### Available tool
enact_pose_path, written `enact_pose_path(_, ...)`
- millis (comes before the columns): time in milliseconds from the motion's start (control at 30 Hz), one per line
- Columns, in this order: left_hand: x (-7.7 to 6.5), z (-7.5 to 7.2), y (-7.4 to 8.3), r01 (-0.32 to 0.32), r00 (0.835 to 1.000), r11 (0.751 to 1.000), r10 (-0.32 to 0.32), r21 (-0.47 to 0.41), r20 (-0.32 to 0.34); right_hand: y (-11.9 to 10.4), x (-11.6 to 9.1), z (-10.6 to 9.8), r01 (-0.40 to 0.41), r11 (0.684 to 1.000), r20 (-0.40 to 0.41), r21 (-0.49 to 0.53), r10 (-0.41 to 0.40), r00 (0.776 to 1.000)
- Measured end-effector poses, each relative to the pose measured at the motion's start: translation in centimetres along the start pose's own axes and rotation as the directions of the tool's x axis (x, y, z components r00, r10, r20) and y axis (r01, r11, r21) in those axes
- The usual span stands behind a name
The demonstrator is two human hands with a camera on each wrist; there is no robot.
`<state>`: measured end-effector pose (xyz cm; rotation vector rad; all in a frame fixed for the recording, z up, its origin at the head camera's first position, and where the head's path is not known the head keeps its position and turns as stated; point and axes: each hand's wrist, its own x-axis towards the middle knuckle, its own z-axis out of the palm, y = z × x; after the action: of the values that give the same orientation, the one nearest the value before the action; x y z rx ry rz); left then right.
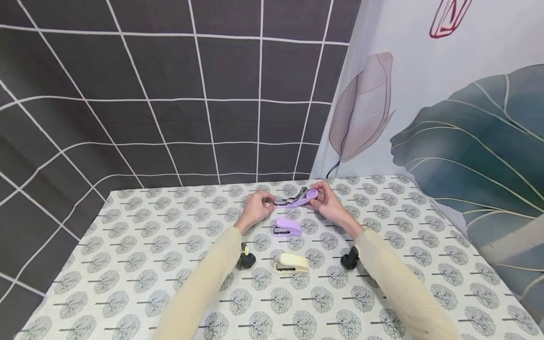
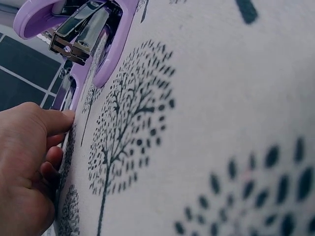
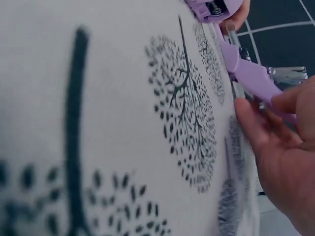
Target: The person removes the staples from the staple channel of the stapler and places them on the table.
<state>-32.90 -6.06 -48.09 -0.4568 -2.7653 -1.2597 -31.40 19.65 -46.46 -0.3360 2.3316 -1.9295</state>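
At the back of the table, an opened purple stapler (image 1: pixel 293 204) is spread out between both hands, its metal magazine swung up from the purple body. My left hand (image 1: pixel 256 208) pinches its left end between thumb and fingers. At the other end, my right hand (image 1: pixel 327 204) holds the rounded purple part, which the right wrist view shows between thumb and fingers (image 3: pixel 290 101). Just in front lies a second purple stapler (image 1: pixel 290 225), untouched; its metal front (image 2: pixel 74 44) shows large in the left wrist view. Nearer still rests a cream stapler (image 1: pixel 293 263).
A white cloth with a tree print (image 1: pixel 170 264) covers the table. Behind it hangs a dark gridded curtain (image 1: pixel 229 118), and a leaf-patterned curtain (image 1: pixel 425 94) hangs at the right. Black wrist devices (image 1: pixel 349 259) sit at both cuffs.
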Motion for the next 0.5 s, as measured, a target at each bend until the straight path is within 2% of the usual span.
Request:
enact_pose_path(100, 0.2, 0.0, 0.0, -0.019, 1.000, 1.000, 0.019, -0.001, 0.001, -1.0, -0.5, -0.2, 0.097, 0.976, -0.095, -0.195, -0.117, 0.989)
enact_pose_path(167, 0.3, 0.0, -0.1, -0.028, 1.000, 1.000, 0.028, -0.004, -0.002, -2.0, -0.7, 0.1, 0.184, 0.938, -0.146, -0.295, -0.235, 0.961)
enact_pose_path(233, 0.4, 0.0, -0.1, -0.032, 0.999, 0.999, 0.032, -0.001, -0.013, -3.1, -0.6, 0.7, 0.272, 0.900, -0.142, -0.340, -0.335, 0.932)
enact_pose_path(300, 0.3, -0.1, -0.2, -0.028, 0.999, 1.000, 0.028, -0.002, -0.019, -3.9, -0.4, 1.6, 0.327, 0.878, -0.086, -0.351, -0.378, 0.922)
enact_pose_path(333, 0.2, -0.1, -0.2, -0.031, 0.999, 1.000, 0.031, -0.002, -0.021, -4.1, -0.3, 2.1, 0.337, 0.877, -0.049, -0.343, -0.375, 0.926)
enact_pose_path(400, 0.1, -0.1, -0.3, -0.036, 0.999, 0.999, 0.036, -0.002, -0.022, -4.2, -0.1, 3.1, 0.310, 0.895, 0.020, -0.321, -0.321, 0.947)
enact_pose_path(500, -0.1, 0.0, -0.3, -0.045, 0.999, 0.999, 0.045, 0.000, -0.017, -3.7, 0.4, 4.4, 0.204, 0.924, 0.071, -0.324, -0.192, 0.979)
